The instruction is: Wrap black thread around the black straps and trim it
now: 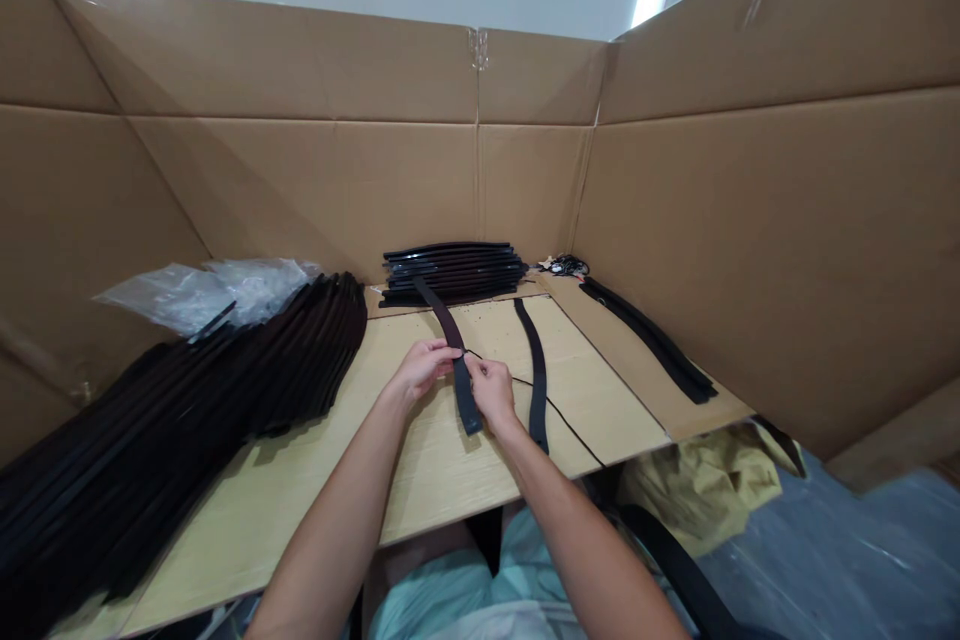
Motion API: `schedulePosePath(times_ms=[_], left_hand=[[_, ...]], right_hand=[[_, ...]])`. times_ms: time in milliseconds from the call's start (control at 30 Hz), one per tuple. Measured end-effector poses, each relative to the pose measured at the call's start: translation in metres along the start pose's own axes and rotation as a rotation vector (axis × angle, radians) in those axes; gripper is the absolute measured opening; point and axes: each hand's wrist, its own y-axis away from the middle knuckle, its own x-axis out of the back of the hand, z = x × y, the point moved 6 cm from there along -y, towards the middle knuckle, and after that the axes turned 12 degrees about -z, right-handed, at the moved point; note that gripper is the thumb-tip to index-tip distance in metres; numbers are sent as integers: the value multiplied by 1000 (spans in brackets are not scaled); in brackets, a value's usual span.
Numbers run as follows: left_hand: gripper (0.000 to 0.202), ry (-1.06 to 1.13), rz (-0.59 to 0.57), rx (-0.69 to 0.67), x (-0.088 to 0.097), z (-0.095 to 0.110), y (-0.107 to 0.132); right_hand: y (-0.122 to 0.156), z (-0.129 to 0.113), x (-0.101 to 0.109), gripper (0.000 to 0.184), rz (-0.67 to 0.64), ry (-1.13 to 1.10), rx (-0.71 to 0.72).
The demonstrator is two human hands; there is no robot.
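Both pinch the curved black flat strip (448,325): left hand (424,367), right hand (491,392). Mid-handling, I'd say; next needs steady grip.

Nothing can be read: no print, label, brand or number shows on the strip (444,320), the stacks (187,410), the cardboard walls (300,170) or the bag (195,295).
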Motion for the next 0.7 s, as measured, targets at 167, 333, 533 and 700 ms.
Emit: schedulePosePath(times_ms=[167, 333, 533, 700], left_hand=[[17, 3, 4, 5, 1, -1, -1], [16, 8, 7, 10, 0, -2, -1], [18, 22, 10, 5, 1, -1, 0], [17, 32, 14, -1, 2, 0, 0]], right_hand=[[1, -2, 2, 50, 23, 29, 25], [1, -4, 3, 47, 52, 57, 33], [1, -2, 3, 47, 50, 69, 22], [1, -3, 2, 48, 35, 57, 16]])
